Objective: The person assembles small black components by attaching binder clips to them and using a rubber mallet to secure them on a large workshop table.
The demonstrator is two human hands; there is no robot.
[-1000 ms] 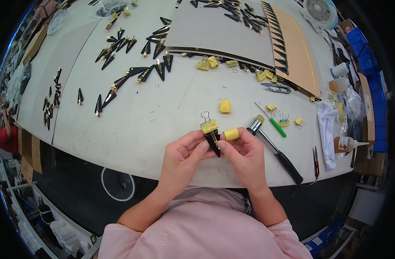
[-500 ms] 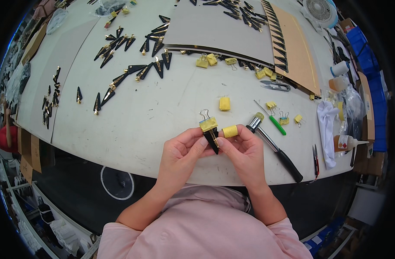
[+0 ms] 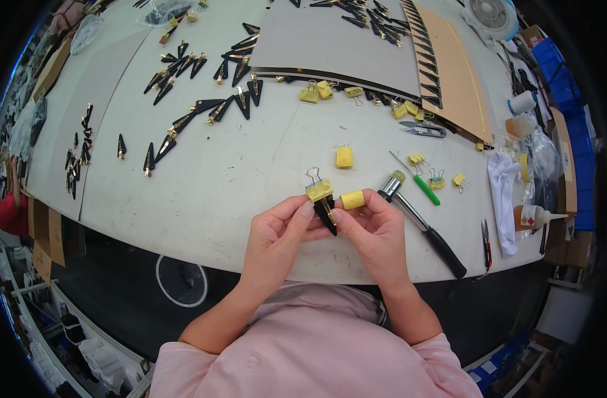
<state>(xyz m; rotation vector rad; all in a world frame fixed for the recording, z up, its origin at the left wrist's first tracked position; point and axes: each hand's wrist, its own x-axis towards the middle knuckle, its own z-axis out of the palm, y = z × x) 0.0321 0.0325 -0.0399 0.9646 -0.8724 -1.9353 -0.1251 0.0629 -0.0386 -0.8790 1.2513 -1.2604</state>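
Between my two hands, just above the table's front edge, is a black triangular hair clip (image 3: 328, 217) with gold metal on it. A binder clip wrapped in yellow tape (image 3: 319, 190) is clamped over the hair clip's wide end, its wire handles pointing away from me. My left hand (image 3: 282, 229) pinches the hair clip from the left. On the right, my right hand (image 3: 375, 232) has its thumb and fingers closed on the clip's gold side. Yellow tape (image 3: 352, 199) is wrapped round a finger of my right hand.
A mallet (image 3: 424, 229) lies right of my hands, near a green-handled awl (image 3: 426, 190) and several taped binder clips. A yellow block (image 3: 344, 158) sits ahead. Black hair clips (image 3: 171, 137) are scattered leftward. Beyond lies a grey board (image 3: 343, 56); snips (image 3: 423, 129) rest near its corner.
My left thumb has shifted slightly up along the hair clip. Both hands otherwise keep their hold and place, and the binder clip stays on.
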